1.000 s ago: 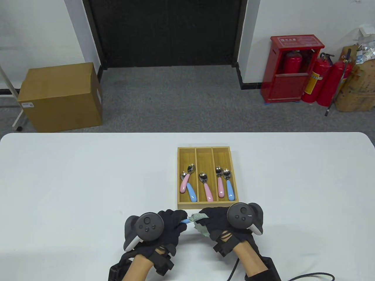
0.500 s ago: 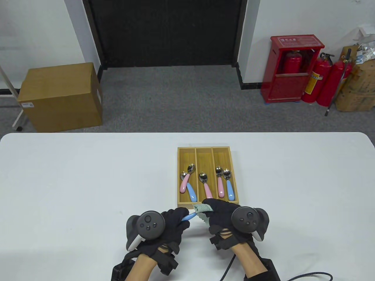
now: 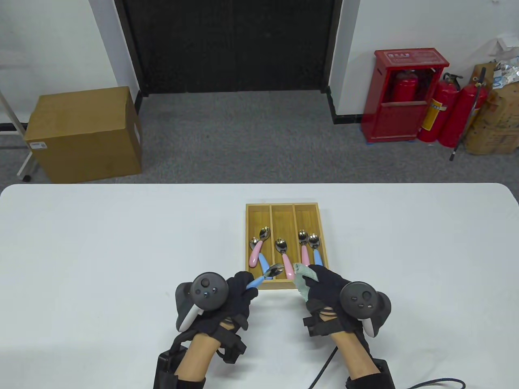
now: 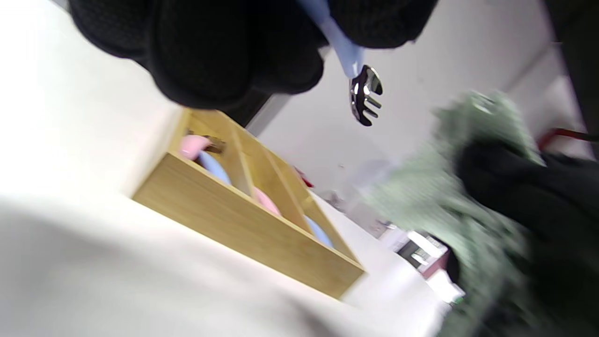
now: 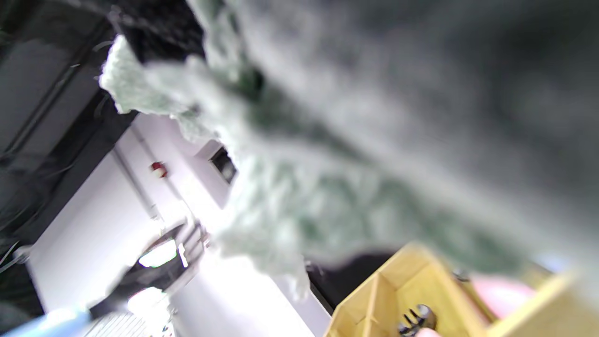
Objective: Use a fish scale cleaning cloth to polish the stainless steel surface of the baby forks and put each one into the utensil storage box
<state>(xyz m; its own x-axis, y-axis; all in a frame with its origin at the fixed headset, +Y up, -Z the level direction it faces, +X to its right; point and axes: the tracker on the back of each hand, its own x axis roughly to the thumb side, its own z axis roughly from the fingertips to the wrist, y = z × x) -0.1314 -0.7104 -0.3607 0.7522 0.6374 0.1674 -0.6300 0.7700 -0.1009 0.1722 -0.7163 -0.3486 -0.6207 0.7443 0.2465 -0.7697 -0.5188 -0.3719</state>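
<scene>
My left hand (image 3: 239, 289) grips the blue handle of a baby fork (image 3: 265, 276), whose steel tines (image 4: 366, 95) point out over the near left corner of the wooden utensil box (image 3: 284, 208). The fork is bare, clear of the cloth. My right hand (image 3: 322, 283) holds the crumpled green cleaning cloth (image 3: 302, 277) over the box's near right edge; the cloth (image 5: 299, 196) fills most of the right wrist view. Several pink and blue baby forks lie in the box's three compartments, such as a pink one (image 3: 284, 257) in the middle.
The box (image 4: 243, 224) sits mid-table just beyond both hands. Past the table's far edge, a cardboard carton (image 3: 83, 133) stands on the floor at left and a red extinguisher cabinet (image 3: 405, 99) at right.
The hands have drawn apart: the cloth came off the fork with the right hand, going right. The left hand moved the fork forward, so its tines now show over the box.
</scene>
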